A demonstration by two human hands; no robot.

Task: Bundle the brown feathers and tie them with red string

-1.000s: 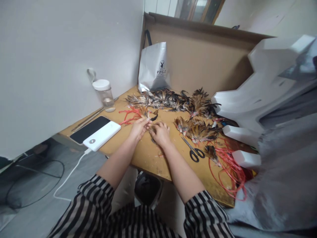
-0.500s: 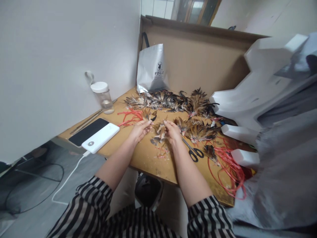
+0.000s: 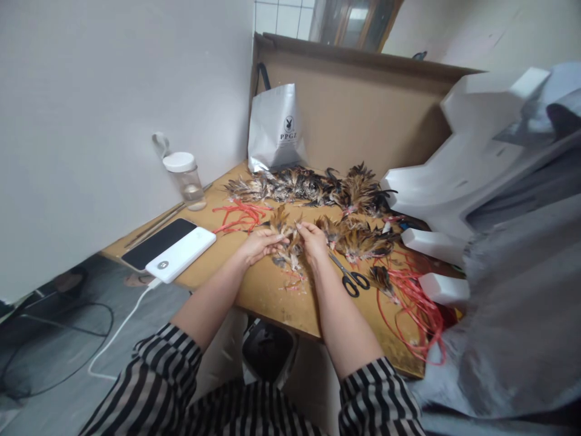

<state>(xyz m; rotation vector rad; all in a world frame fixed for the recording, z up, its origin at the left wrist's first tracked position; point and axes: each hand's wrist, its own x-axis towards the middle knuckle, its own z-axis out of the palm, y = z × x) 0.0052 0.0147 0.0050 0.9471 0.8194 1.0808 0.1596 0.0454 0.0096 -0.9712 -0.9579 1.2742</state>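
Note:
My left hand (image 3: 262, 243) is closed in a pinch on a small bunch of brown feathers (image 3: 279, 218), whose tips fan upward beyond the fingers. Thumb and forefinger of my right hand (image 3: 313, 241) are pinched on a thin brown feather just across from it; its exact outline is blurred. Between and below the hands lies a loose heap of feathers (image 3: 287, 261), with pinkish scraps on the tabletop (image 3: 267, 297) in front. Black-handled scissors (image 3: 350, 280) rest right of my right wrist. Bundles of brown feathers (image 3: 363, 242) lie beyond the scissors.
A long row of dark feathers (image 3: 299, 184) runs along the back, before a silver bag (image 3: 275, 130). Red strips (image 3: 238, 215) lie left, more red strings (image 3: 424, 309) right, beside white foam (image 3: 426, 181). A bottle (image 3: 188, 181), phone (image 3: 161, 242) and power bank (image 3: 181, 254) stand left.
My left hand has moved right, closer to my right hand, bringing the feather bunch over the heap. The whole view has shifted slightly.

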